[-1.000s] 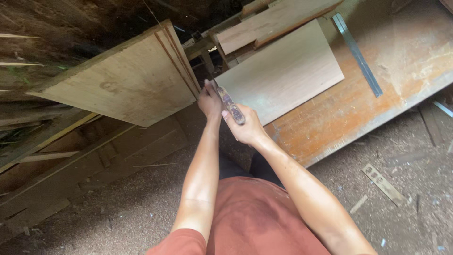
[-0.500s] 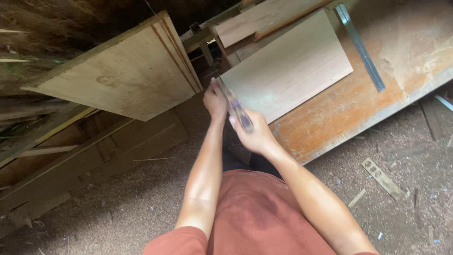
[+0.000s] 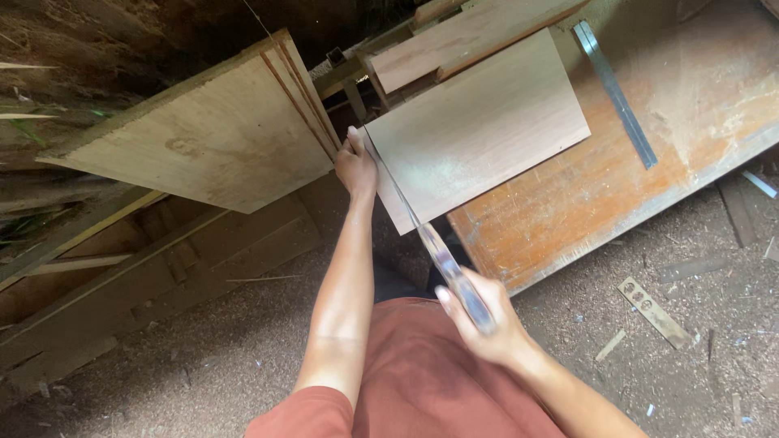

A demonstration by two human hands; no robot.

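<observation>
A single head-worn camera looks steeply down and forward from close above the person's arms, taking in the counter (image 3: 649, 195) edge ahead and the sawdust-strewn floor (image 3: 162, 381) below.

Pale panel (image 3: 479, 130) (orange-brown bench (image 3: 649, 195))

A worn orange-brown tabletop (image 3: 649, 170) runs across the upper right, a long metal ruler (image 3: 614, 93) lying flat on it. To the left, a large pale plywood sheet (image 3: 203, 146) leans tilted over wooden beams. A small perforated wooden strip (image 3: 653, 312) lies on the sawdust-covered floor (image 3: 690, 365).
</observation>
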